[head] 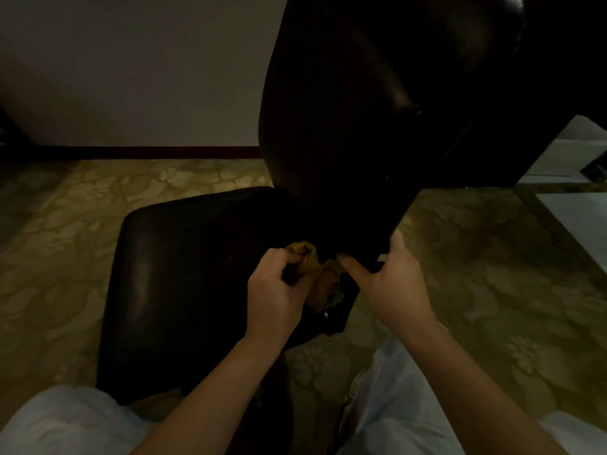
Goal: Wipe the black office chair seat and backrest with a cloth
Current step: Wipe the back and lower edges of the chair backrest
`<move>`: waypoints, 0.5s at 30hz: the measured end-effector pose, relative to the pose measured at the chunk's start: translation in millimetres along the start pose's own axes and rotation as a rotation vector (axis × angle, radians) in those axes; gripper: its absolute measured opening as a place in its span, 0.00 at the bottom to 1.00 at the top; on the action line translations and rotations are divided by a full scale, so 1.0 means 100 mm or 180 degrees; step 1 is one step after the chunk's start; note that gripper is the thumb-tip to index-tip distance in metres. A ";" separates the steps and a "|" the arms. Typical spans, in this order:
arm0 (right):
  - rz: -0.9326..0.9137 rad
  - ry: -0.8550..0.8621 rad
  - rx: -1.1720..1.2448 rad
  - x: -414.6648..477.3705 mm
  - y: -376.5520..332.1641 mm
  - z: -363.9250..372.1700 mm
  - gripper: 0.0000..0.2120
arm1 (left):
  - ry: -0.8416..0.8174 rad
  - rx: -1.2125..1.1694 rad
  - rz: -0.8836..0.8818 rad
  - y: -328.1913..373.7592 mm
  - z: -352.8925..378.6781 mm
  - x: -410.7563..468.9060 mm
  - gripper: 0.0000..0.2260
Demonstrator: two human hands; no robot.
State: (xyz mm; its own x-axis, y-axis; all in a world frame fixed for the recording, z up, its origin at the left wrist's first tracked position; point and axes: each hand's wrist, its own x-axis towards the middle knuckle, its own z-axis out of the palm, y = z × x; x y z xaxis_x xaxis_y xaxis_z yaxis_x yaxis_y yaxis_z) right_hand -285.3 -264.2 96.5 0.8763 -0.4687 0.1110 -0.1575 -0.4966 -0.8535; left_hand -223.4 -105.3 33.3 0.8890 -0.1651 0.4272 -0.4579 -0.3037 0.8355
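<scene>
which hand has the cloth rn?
The left hand: it grips the bunched yellowish cloth at the rear of the seat. The right hand holds the lower edge of the backrest, no cloth.

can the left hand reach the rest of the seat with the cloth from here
Probably yes: the left hand grips the cloth at the back edge of the seat, and nothing shows lying on the seat to block a sweep.
</scene>
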 end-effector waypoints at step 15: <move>-0.0009 -0.0158 -0.0081 -0.01 0.06 0.00 0.19 | -0.0246 -0.0118 -0.0885 -0.28 0.10 -0.24 0.10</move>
State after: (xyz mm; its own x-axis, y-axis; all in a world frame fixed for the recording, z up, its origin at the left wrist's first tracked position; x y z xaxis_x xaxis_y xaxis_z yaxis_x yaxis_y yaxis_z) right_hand -287.1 -267.3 91.5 0.8982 -0.4307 0.0875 -0.1660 -0.5167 -0.8399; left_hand -231.4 -102.7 -3.9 0.9764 -0.1516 0.1536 -0.1949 -0.3131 0.9295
